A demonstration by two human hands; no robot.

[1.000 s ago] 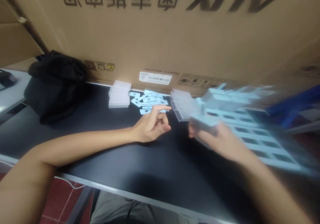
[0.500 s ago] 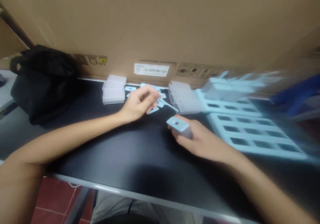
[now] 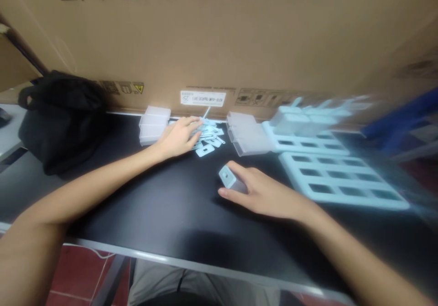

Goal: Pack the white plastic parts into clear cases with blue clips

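Observation:
My right hand grips a small box with a translucent grey body and a light blue cap that has a small hole in it. The cap faces left and up, held between thumb and fingers. My left hand lies with fingers stretched over the left part of a heap of flat light blue plastic pieces. Some of these are tags with a rectangular slot. A thin blue stick pokes up behind the left fingertips; its lower end is hidden.
Translucent cases stand on both sides of the heap, one stack left and another right. Two blue slotted trays lie at the right, the rear one bearing capped boxes. A black bag sits left; a large carton stands behind.
My left hand has let go of a blue stick-like piece and moved left onto the heap, fingers stretched. My right hand has shifted slightly left and tilted the capped box.

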